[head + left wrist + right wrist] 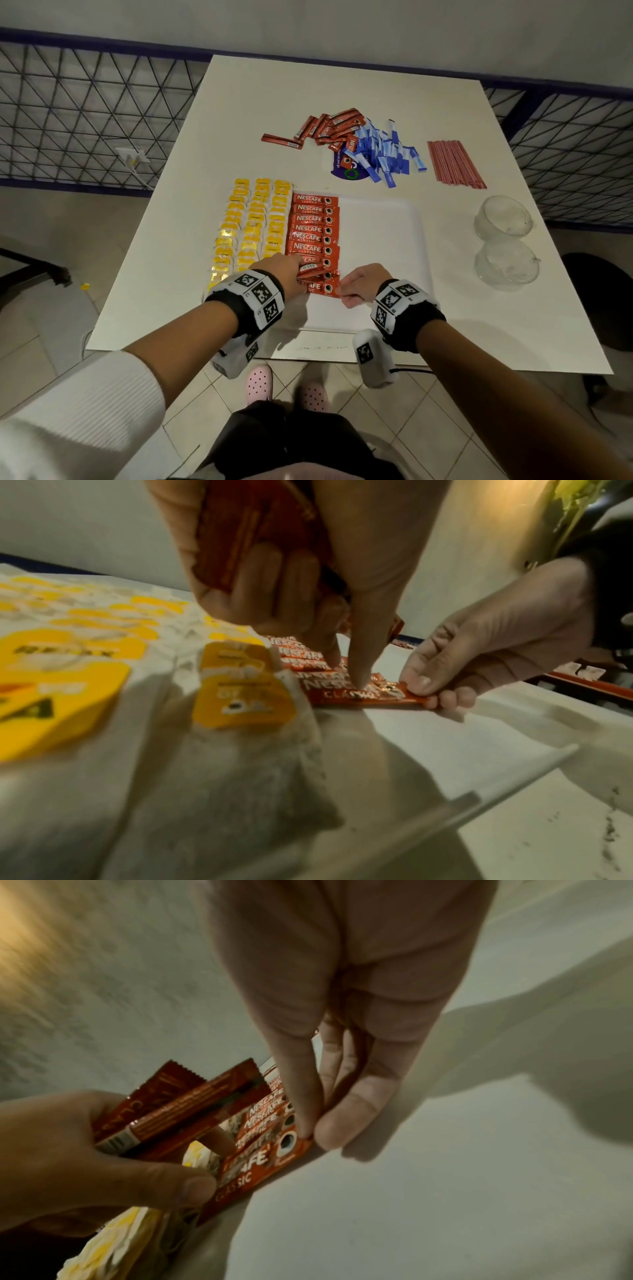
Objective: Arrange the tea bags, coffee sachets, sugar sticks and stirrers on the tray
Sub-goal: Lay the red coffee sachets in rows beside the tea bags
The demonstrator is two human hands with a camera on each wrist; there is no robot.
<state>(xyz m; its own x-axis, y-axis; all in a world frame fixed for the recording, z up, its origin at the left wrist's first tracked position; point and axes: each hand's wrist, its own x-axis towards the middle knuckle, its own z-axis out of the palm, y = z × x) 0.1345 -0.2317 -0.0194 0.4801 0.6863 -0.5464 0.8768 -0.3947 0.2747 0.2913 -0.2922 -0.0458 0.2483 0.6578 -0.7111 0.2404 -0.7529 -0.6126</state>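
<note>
On the white tray (383, 219) lie rows of yellow-tagged tea bags (250, 226) and, beside them, a column of red coffee sachets (313, 228). My left hand (291, 270) grips a small bunch of spare coffee sachets (178, 1110) and presses its index fingertip (359, 680) on the nearest sachet (363, 695). My right hand (359, 284) pinches that sachet's right end (303, 1144) between thumb and forefinger. Loose coffee sachets (322, 130), blue sugar sticks (387, 154) and red stirrers (455, 164) lie on the table behind the tray.
Two clear glass bowls (503, 240) stand at the table's right edge. A purple torn wrapper (346, 168) lies under the sugar pile. The table's near edge (308, 356) is just behind my wrists; a wire fence runs along the far sides.
</note>
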